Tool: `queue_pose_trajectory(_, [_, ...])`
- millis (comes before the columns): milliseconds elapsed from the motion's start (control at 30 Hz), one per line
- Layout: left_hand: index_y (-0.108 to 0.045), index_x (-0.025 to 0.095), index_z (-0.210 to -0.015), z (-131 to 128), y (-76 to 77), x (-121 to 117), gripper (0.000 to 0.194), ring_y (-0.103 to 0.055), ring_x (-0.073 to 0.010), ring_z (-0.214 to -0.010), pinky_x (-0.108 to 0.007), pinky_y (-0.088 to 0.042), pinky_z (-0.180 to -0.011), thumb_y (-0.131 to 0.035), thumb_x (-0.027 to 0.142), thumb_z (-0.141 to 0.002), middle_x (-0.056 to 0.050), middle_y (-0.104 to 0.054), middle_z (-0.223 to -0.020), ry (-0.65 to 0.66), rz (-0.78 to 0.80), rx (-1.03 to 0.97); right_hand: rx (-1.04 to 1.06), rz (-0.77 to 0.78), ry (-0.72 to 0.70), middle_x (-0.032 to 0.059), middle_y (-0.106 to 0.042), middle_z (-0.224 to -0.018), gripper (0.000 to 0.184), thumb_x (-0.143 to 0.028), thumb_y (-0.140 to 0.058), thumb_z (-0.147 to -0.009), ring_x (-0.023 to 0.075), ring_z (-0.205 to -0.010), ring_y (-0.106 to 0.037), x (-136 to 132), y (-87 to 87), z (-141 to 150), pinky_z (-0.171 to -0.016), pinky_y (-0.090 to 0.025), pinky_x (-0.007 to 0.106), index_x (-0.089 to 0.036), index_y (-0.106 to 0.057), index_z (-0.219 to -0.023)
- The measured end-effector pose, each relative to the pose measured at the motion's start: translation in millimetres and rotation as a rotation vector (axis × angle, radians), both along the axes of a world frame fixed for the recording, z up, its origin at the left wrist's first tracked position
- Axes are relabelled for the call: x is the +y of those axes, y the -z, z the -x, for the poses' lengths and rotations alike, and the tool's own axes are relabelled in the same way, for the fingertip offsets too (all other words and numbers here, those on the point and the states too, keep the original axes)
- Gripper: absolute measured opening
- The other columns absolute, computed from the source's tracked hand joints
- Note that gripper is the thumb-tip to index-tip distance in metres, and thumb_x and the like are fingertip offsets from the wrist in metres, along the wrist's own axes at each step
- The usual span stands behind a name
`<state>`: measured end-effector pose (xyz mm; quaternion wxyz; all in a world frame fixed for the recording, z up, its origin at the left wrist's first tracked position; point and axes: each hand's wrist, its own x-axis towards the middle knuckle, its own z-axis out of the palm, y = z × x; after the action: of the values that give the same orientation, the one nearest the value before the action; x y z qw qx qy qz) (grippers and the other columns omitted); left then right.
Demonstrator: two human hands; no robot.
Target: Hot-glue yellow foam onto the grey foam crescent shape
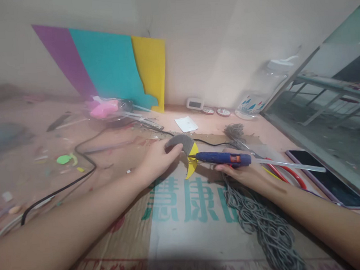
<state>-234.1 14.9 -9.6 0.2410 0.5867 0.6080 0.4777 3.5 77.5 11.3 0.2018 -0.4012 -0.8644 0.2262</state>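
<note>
My left hand (163, 158) pinches a yellow crescent-shaped piece (193, 165) whose upper part is covered with grey cord (183, 143). In my right hand (231, 168) is a blue hot glue gun (220, 157), pointing left, with a clear glue stick (296, 164) jutting from its back end. The gun's nozzle meets the yellow part of the crescent, close to where the grey covering stops. Below my right hand a long tangle of grey cord (263, 223) lies on the printed cardboard (128, 229).
Red-handled scissors (289, 174) and a phone (327, 178) lie at the right. Purple, teal and yellow sheets (107, 66) lean on the wall. Behind are a clear bottle (258, 90), a small white display device (195, 104) and a pink bagged item (104, 109). A black cable (63, 184) crosses the left.
</note>
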Motion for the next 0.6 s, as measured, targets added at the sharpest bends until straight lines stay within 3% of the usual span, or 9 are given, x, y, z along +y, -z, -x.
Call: queue_pose_trajectory(600, [-0.062,0.015,-0.073,0.2,-1.8,1.1,0.029,-0.057,-0.0173,-0.064,-0.025,-0.041,-0.058,-0.051,0.040,-0.081,-0.001,-0.063,-0.062,0.026,0.065,0.000,0.078,0.066,0.006,0.0013,-0.055,-0.062,0.034,-0.053,-0.061,-0.077,0.0181,-0.058,-0.051,2.2,1.5,-2.5,-0.053,-0.043,0.029,-0.020,-0.053,-0.069])
